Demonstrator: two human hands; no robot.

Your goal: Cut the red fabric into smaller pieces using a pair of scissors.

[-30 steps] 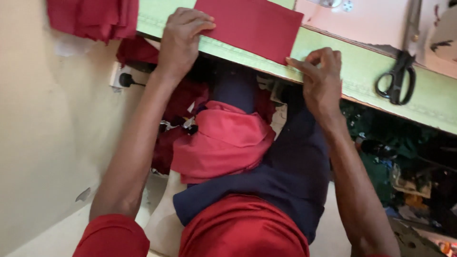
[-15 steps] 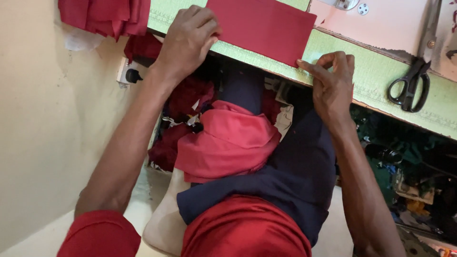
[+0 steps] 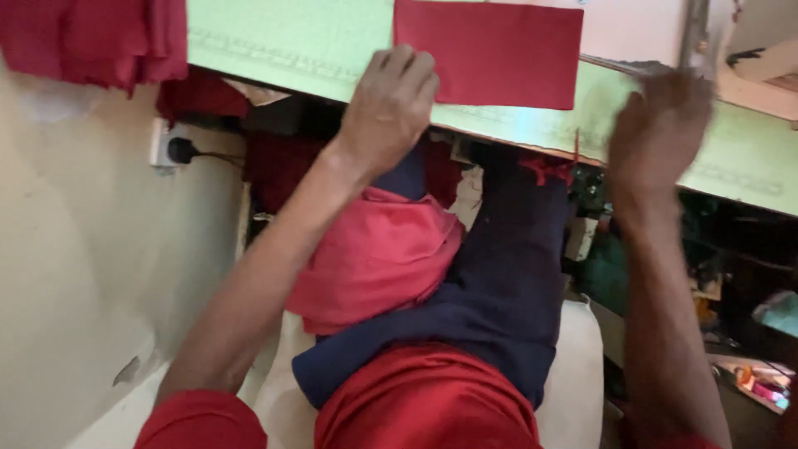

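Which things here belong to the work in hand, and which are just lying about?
In hand:
red fabric rectangle
green cutting mat
left hand, touching the rectangle's corner
right hand, blurred, over the mat edge

Lying about:
red cloth pile
pink cloth on lap
wall plug

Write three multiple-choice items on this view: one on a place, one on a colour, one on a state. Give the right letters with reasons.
1. Where does the red cloth rectangle lie?
A. On the green cutting mat
B. On the person's lap
C. On the floor

2. What colour is the bundled cloth on the lap?
A. Yellow
B. Pinkish red
C. White

3. What is the state of the wall socket?
A. Empty
B. Covered by cloth
C. A black plug is in it

Answers: 1 A, the rectangle lies flat on the green cutting mat, with the left hand at its lower left corner. 2 B, it reads pinkish red against the navy cloth. 3 C, a black plug with a cord sits in it.
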